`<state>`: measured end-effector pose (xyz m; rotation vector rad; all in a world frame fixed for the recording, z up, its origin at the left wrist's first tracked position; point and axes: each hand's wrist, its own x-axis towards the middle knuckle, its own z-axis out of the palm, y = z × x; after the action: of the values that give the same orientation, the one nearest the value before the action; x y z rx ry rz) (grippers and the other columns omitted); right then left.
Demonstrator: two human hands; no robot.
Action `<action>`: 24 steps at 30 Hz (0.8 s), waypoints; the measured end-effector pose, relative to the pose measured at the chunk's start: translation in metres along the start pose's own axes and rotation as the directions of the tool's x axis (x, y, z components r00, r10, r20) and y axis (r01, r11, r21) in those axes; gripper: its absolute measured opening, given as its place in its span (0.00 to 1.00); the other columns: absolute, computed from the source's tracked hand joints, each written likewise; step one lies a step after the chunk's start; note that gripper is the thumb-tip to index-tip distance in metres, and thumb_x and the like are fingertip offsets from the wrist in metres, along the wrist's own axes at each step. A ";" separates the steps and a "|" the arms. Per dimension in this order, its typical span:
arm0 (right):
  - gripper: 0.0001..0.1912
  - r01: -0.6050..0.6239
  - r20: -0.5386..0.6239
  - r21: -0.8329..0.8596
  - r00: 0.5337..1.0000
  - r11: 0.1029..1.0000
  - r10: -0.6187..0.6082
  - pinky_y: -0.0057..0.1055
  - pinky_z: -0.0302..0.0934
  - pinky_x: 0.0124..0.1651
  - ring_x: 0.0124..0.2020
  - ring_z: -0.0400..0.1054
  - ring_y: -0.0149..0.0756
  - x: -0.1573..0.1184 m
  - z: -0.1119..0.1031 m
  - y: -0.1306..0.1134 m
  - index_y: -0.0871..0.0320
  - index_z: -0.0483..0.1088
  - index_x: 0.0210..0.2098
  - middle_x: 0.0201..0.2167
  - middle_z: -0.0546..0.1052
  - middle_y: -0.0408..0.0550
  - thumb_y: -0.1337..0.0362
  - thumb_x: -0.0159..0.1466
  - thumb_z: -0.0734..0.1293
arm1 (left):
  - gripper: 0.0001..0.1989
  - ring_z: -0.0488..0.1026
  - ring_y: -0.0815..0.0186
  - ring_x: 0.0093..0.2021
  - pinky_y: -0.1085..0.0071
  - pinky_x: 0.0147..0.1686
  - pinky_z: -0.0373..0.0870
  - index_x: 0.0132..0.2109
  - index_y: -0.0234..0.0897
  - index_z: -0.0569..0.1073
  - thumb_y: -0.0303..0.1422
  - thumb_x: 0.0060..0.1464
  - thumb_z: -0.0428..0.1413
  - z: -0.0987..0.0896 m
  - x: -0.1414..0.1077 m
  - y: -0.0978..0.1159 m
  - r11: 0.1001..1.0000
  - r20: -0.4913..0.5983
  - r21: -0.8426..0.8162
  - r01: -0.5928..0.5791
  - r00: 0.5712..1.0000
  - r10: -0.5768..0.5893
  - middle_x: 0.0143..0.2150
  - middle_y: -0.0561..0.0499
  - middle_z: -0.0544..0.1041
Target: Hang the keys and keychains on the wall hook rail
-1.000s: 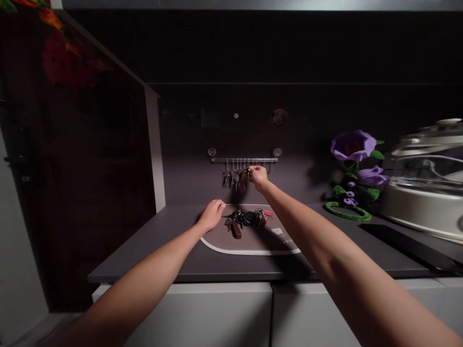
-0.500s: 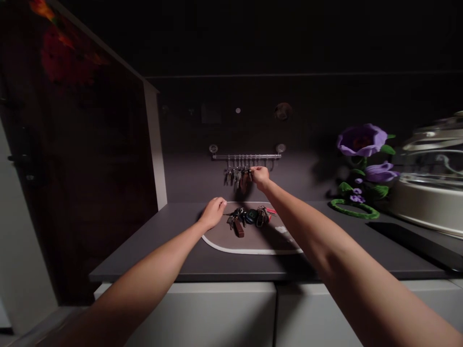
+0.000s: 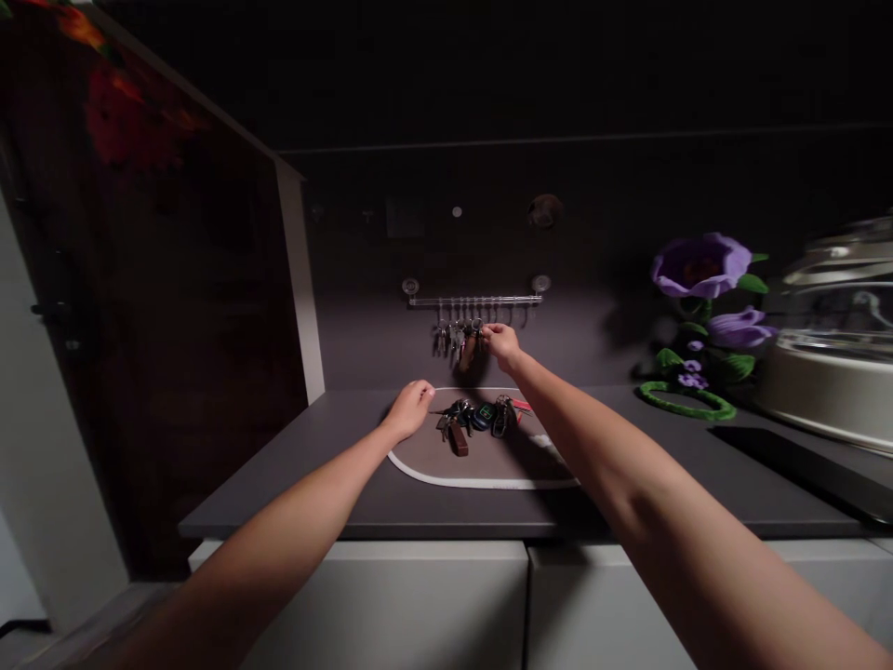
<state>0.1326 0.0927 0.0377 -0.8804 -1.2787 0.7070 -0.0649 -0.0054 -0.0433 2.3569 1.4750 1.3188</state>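
Up at the clear rack (image 3: pixel 475 301), my right hand (image 3: pixel 500 344) is closed in a pinch on a bunch of keys, mostly hidden by the fingers. Several other bunches of keys (image 3: pixel 458 337) hang from the rack's hooks just left of it, one with a brown fob (image 3: pixel 468 352). My left hand (image 3: pixel 410 409) rests low at the left edge of the white-rimmed mat (image 3: pixel 446 473), fingers curled together, and nothing shows in it. To its right, more keys (image 3: pixel 464 409) lie on the mat with a dark brown fob (image 3: pixel 458 438), a round dark tag (image 3: pixel 485 415) and a red piece (image 3: pixel 521 406).
Purple artificial flowers (image 3: pixel 701 265) in a green ring base stand at the right. Beside them are a cream domed container (image 3: pixel 823 381) and a flat black object (image 3: pixel 795 470). A dark door (image 3: pixel 174 372) is at the left. White cabinets (image 3: pixel 391 596) sit below the grey countertop (image 3: pixel 293 465).
The view has shifted slightly. My right hand stays at the rack, and the brown fob hanging beside it has swung a little left. My left hand has stayed at the mat's edge.
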 end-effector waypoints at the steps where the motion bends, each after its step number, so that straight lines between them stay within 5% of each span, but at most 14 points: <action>1: 0.07 -0.008 0.001 -0.018 1.000 1.000 0.008 0.23 0.58 0.27 0.18 0.57 0.23 -0.002 0.000 -0.001 0.63 0.68 0.24 0.16 0.66 0.38 0.63 0.51 0.66 | 0.09 0.68 0.65 0.37 0.69 0.40 0.63 0.32 0.35 0.68 0.30 0.55 0.45 0.000 0.000 0.000 1.000 -0.004 -0.006 0.012 1.000 -0.012 0.32 0.48 0.72; 7: 0.08 -0.059 -0.062 -0.077 0.997 0.995 0.055 0.29 0.60 0.46 0.35 0.68 0.29 -0.019 -0.002 -0.011 0.63 0.70 0.32 0.33 0.75 0.49 0.72 0.51 0.65 | 0.08 0.68 0.66 0.37 0.69 0.41 0.64 0.32 0.34 0.68 0.29 0.55 0.46 0.001 0.001 -0.002 0.996 -0.029 -0.043 0.083 0.996 -0.084 0.34 0.48 0.72; 12: 0.14 -0.054 -0.052 -0.096 0.997 0.994 0.049 0.33 0.55 0.54 0.48 0.65 0.34 -0.030 -0.004 -0.011 0.62 0.69 0.39 0.46 0.72 0.54 0.73 0.51 0.66 | 0.08 0.68 0.66 0.37 0.68 0.42 0.64 0.33 0.35 0.69 0.29 0.54 0.46 0.001 0.000 -0.002 0.998 -0.031 -0.021 0.056 0.998 -0.057 0.34 0.48 0.72; 24: 0.08 -0.002 0.107 -0.037 0.994 0.999 0.006 0.32 0.59 0.48 0.37 0.67 0.31 -0.084 -0.003 -0.024 0.61 0.71 0.33 0.35 0.75 0.49 0.72 0.53 0.65 | 0.05 0.67 0.69 0.32 0.71 0.37 0.66 0.33 0.33 0.71 0.29 0.49 0.51 -0.003 0.006 -0.002 0.995 0.084 0.012 0.097 0.992 -0.097 0.32 0.50 0.71</action>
<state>0.1211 0.0089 0.0161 -0.8843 -1.3895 0.7444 -0.0677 -0.0013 -0.0386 2.2833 1.5513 1.1785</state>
